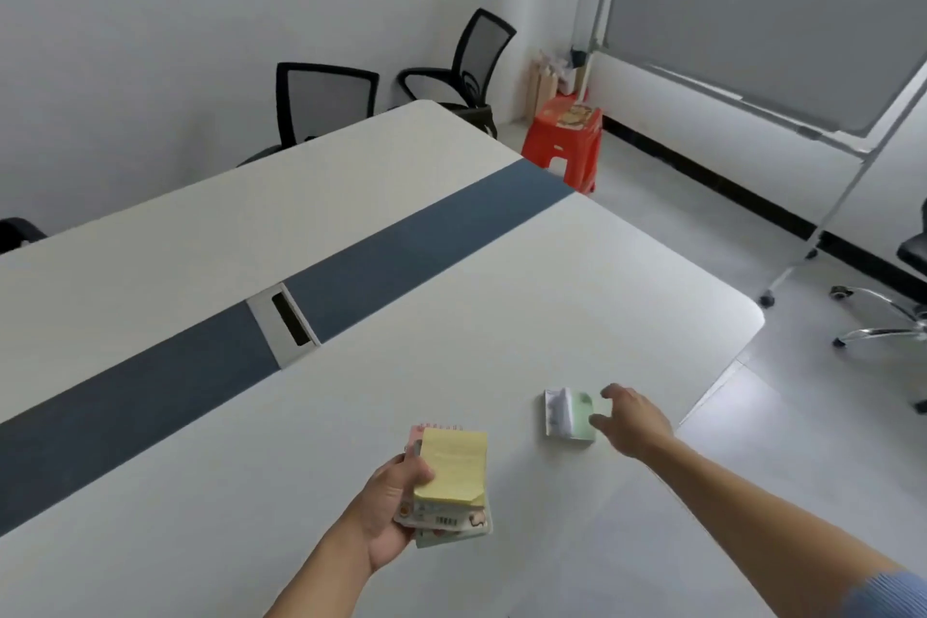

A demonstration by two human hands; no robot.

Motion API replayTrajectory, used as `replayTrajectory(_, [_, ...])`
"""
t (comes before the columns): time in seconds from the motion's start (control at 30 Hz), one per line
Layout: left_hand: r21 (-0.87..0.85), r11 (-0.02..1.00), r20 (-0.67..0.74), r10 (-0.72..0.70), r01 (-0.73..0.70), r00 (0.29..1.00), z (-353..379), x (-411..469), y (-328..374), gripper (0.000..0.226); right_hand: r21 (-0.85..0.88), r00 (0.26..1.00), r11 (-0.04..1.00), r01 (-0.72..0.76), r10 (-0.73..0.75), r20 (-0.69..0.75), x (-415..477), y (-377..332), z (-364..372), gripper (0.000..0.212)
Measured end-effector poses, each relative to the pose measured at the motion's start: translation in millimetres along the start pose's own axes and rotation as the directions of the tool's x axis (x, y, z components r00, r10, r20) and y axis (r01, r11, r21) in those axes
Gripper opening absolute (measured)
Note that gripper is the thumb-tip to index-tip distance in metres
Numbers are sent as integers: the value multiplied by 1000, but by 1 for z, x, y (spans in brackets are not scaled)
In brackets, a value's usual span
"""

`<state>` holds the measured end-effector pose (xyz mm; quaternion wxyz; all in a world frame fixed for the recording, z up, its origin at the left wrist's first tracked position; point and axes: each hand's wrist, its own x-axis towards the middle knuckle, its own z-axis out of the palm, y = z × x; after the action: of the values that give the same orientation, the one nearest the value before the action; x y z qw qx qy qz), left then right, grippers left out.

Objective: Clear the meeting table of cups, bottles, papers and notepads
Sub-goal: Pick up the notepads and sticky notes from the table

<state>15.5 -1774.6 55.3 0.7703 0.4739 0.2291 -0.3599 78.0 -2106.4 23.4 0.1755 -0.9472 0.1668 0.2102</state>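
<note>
Firmly curled round a stack of notepads [454, 482], the left hand [389, 514] grips it from the side, thumb laid across the yellow pad [451, 464] on top. A pink spiral-bound edge shows at the stack's twelve o'clock, and printed covers stick out at its six o'clock. The stack is lifted just above the table [501, 296].

At about two o'clock from the stack, a green notepad [577, 419] lies flat on the table with its cover partly flipped up at its nine o'clock side. The right hand [634, 422] is at the pad's three o'clock edge with its fingers spread and uncurled, grasping nothing. Whether the fingertips touch the pad cannot be told.

A blue strip [401, 246] runs across the table at eleven o'clock from both hands, with a white cable hatch [286, 326] set in it. Beyond the table's far side stand two black mesh chairs [326, 100]. A red stool [564, 141] is at twelve o'clock from the right hand, and a whiteboard [752, 15] on a wheeled stand is at one o'clock.
</note>
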Motion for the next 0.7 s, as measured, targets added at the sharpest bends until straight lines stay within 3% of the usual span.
replayTrajectory(0.17, [-60, 996, -117, -68, 61, 991, 27, 20, -39, 73, -1, 996, 996, 90, -90, 5, 45, -3, 4, 65])
replayTrajectory(0.33, [-64, 997, -231, -65, 52, 971, 36, 16, -50, 69, -153, 998, 988, -16, 26, 61, 53, -26, 21, 71])
replayTrajectory(0.4, [-59, 998, -255, -44, 30, 966, 36, 11, -47, 67, -104, 993, 994, -42, 53, 106, 54, -25, 23, 63])
replayTrajectory(0.57, [-86, 996, -280, 1, -26, 960, 34, -1, -41, 59, 104, 969, 988, -113, 86, 232, 56, -12, 16, 21])
replayTrajectory(0.7, [-117, 991, -304, 26, -65, 952, 33, -7, -37, 45, 76, 983, 994, -79, 65, 171, 50, -4, 19, 20])
